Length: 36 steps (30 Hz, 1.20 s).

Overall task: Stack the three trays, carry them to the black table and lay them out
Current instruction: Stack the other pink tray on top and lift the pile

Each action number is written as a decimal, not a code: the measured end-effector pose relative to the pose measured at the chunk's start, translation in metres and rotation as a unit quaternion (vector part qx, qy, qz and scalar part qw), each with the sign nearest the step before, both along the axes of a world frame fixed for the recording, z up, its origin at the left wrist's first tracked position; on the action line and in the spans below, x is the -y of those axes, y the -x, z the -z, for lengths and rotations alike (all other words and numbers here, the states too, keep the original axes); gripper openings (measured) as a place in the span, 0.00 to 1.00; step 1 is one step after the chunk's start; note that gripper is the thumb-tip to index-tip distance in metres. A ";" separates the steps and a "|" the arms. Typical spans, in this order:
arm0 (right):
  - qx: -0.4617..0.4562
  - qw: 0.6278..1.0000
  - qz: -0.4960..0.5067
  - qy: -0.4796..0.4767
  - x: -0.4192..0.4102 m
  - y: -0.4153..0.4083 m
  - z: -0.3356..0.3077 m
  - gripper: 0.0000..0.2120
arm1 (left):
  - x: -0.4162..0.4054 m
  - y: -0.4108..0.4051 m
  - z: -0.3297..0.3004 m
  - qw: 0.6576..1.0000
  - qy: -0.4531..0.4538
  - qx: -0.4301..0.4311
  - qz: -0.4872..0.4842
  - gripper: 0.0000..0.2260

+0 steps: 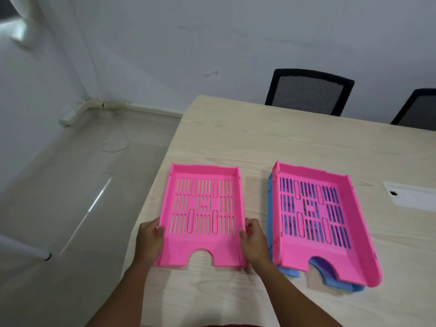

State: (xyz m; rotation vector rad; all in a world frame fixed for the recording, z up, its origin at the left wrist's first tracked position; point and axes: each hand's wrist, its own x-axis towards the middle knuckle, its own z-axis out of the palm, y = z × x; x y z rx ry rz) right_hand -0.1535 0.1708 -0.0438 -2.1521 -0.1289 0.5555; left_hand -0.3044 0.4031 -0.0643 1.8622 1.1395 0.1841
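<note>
Left hand (pixel 151 234) and right hand (pixel 253 239) grip the two long side walls of a pink tray (pixel 203 215); the fingers are curled closed over the rims, thumbs on top. The tray lies between the hands near the left edge of a light wooden table (pixel 236 142), its left wall close to that edge. Its long axis runs away from the person; the notched open end faces the person, and the closed back wall lies beyond the fingertips. Just outside the right hand's knuckles, separated by a narrow strip of bare wood, a second pink tray (pixel 354 223) sits on top of a blue tray (pixel 271 208), slightly skewed so blue shows along the left side and near end; both point the same general way. Beyond the fingertips the tabletop is open up to two black mesh chairs (pixel 309 90) at the far edge. Outside the left hand the table drops to a pale glossy floor (pixel 70 185) meeting a white wall (pixel 165 43).
</note>
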 end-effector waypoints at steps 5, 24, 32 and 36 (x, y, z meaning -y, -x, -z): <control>0.042 0.998 0.004 -0.036 -0.008 -0.007 -0.016 0.03 | 0.006 -0.007 -0.025 0.998 0.014 0.063 -0.023 0.17; 0.112 0.958 0.190 -0.182 0.156 -0.097 -0.096 0.09 | 0.147 -0.114 -0.092 0.963 0.048 0.260 0.056 0.21; 0.086 0.956 0.227 -0.163 0.251 -0.127 -0.093 0.02 | 0.236 -0.156 -0.087 0.969 0.066 0.221 0.086 0.20; 0.078 0.958 0.230 -0.152 0.274 -0.131 -0.080 0.04 | 0.260 -0.164 -0.082 0.977 0.063 0.186 0.079 0.20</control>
